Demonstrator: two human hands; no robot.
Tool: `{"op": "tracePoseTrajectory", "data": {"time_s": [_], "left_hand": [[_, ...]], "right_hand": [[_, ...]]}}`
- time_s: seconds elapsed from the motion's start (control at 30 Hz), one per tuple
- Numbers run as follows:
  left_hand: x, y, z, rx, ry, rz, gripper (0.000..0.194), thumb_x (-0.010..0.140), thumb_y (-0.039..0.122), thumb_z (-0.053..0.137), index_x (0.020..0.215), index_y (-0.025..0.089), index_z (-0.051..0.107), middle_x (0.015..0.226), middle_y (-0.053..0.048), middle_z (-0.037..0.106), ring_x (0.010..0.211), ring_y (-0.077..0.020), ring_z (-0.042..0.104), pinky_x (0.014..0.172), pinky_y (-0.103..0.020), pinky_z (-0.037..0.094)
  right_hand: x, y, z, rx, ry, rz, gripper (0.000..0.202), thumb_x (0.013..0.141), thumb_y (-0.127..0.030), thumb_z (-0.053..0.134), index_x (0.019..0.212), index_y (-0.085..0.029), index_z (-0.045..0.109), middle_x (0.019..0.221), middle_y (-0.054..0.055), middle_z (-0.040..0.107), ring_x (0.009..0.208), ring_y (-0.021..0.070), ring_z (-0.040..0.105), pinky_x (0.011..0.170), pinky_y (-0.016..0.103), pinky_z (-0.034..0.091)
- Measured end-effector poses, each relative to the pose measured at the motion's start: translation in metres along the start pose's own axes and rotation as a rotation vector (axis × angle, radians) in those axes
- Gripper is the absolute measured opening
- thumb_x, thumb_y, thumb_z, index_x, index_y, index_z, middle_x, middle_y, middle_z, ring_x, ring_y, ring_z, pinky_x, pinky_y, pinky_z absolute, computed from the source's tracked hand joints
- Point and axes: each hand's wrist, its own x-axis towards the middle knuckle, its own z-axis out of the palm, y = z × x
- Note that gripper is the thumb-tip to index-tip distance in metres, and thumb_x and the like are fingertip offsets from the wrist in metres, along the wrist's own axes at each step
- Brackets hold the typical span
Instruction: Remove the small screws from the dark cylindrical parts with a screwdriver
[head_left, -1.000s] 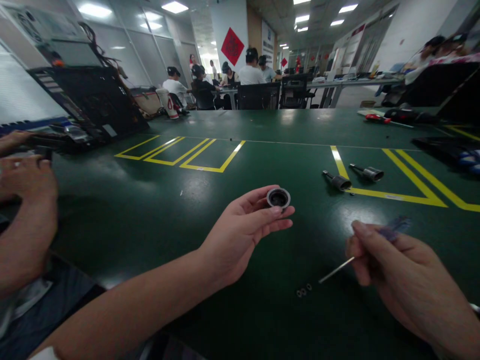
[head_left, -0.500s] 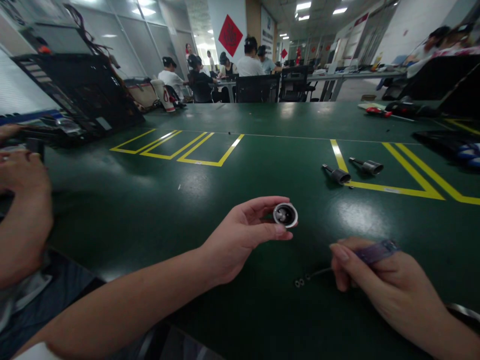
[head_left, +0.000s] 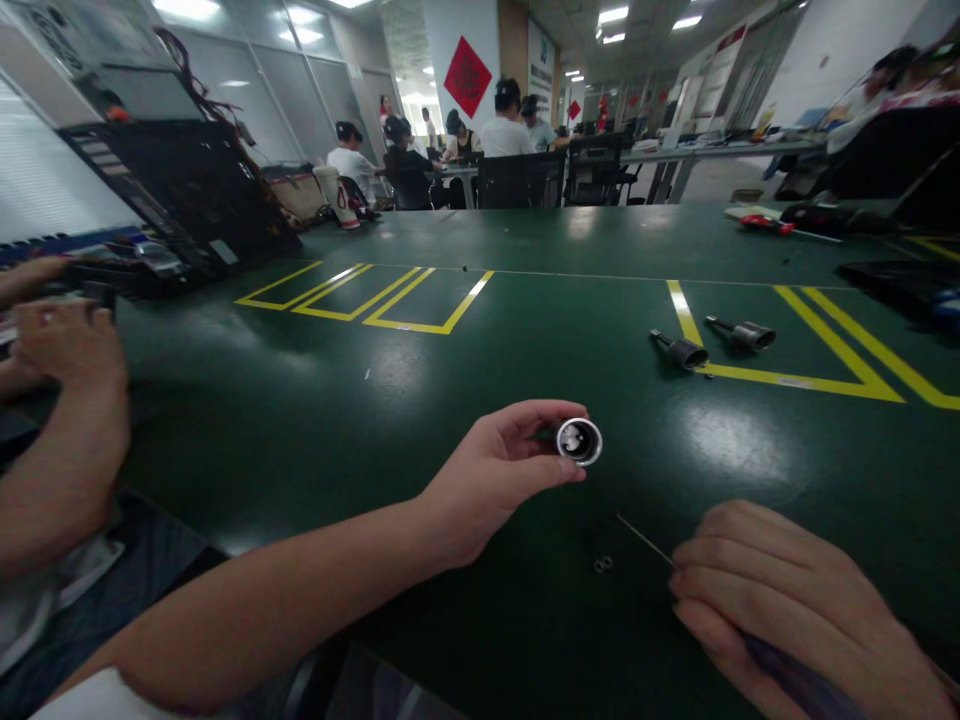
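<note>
One cylinder (head_left: 579, 442) is pinched in the left grip (head_left: 484, 485), one screwdriver (head_left: 795, 680) in the right grip (head_left: 780, 585), two rings (head_left: 603, 565) nearby.

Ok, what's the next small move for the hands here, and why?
Probably raise the tip of the thin-shafted tool to the open mouth of the metal cup. The left hand holds the cup with its mouth toward the camera, and the right hand grips the tool, its tip apart from the cup, near two small rings.
</note>
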Motion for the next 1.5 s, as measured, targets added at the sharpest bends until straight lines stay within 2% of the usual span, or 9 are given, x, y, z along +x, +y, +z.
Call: {"op": "tracePoseTrajectory", "data": {"time_s": [0.13, 0.3, 0.57, 0.8, 1.0, 1.23, 1.5], "left_hand": [[0.000, -0.003, -0.001, 0.075, -0.021, -0.020, 0.034, 0.068, 0.006, 0.066, 0.101, 0.015, 0.064, 0.100, -0.005, 0.066, 0.086, -0.0147, 0.062, 0.082, -0.031, 0.047], [-0.001, -0.008, 0.000, 0.196, -0.055, -0.033, 0.036, 0.070, 0.011, 0.067, 0.105, 0.017, 0.062, 0.091, -0.005, 0.068, 0.083, -0.0163, 0.063, 0.077, -0.030, 0.048], [-0.004, -0.011, 0.006, 0.315, -0.021, 0.005, 0.031, 0.069, 0.013, 0.065, 0.100, 0.015, 0.065, 0.081, -0.005, 0.068, 0.072, -0.0148, 0.062, 0.066, -0.025, 0.047], [-0.002, -0.016, 0.007, 0.350, -0.003, 0.067, 0.024, 0.068, 0.012, 0.063, 0.091, 0.014, 0.067, 0.084, -0.007, 0.069, 0.074, -0.0160, 0.064, 0.067, -0.027, 0.051], [-0.001, -0.019, 0.007, 0.389, 0.023, 0.096, 0.021, 0.067, 0.012, 0.063, 0.086, 0.014, 0.069, 0.084, -0.008, 0.070, 0.079, -0.0178, 0.065, 0.071, -0.028, 0.052], [0.000, -0.021, 0.006, 0.391, 0.019, 0.112, 0.022, 0.067, 0.012, 0.063, 0.088, 0.015, 0.069, 0.083, -0.007, 0.070, 0.083, -0.0189, 0.065, 0.072, -0.028, 0.053], [0.001, -0.022, 0.006, 0.408, 0.018, 0.095, 0.024, 0.068, 0.014, 0.062, 0.091, 0.014, 0.069, 0.087, -0.009, 0.070, 0.082, -0.0195, 0.066, 0.072, -0.029, 0.053]], "right_hand": [[-0.008, 0.002, -0.004, -0.055, 0.016, -0.105, 0.013, 0.089, -0.018, 0.049, 0.083, -0.017, 0.060, 0.068, 0.002, 0.070, 0.064, 0.0143, 0.065, 0.063, 0.027, 0.052], [-0.024, -0.001, 0.000, -0.153, 0.034, -0.113, 0.013, 0.088, -0.021, 0.053, 0.090, -0.019, 0.065, 0.077, 0.002, 0.073, 0.076, 0.0172, 0.067, 0.082, 0.035, 0.050], [-0.016, -0.008, 0.010, -0.133, 0.055, -0.012, 0.015, 0.090, -0.018, 0.049, 0.086, -0.020, 0.063, 0.076, 0.002, 0.073, 0.072, 0.0164, 0.067, 0.076, 0.033, 0.050], [0.000, -0.011, 0.006, -0.151, 0.045, -0.074, 0.020, 0.092, -0.019, 0.046, 0.079, -0.020, 0.061, 0.068, -0.002, 0.072, 0.063, 0.0127, 0.067, 0.067, 0.027, 0.049], [0.008, -0.015, 0.005, -0.184, 0.015, -0.085, 0.024, 0.093, -0.018, 0.044, 0.077, -0.021, 0.062, 0.064, -0.002, 0.071, 0.058, 0.0132, 0.065, 0.061, 0.029, 0.050], [0.002, -0.014, 0.005, -0.225, 0.023, -0.140, 0.018, 0.090, -0.018, 0.050, 0.079, -0.023, 0.063, 0.067, -0.004, 0.073, 0.059, 0.0132, 0.067, 0.062, 0.030, 0.052], [-0.001, -0.016, 0.010, -0.293, 0.001, -0.181, 0.026, 0.092, -0.017, 0.045, 0.073, -0.020, 0.063, 0.066, -0.004, 0.074, 0.059, 0.0121, 0.067, 0.067, 0.031, 0.048]]}}
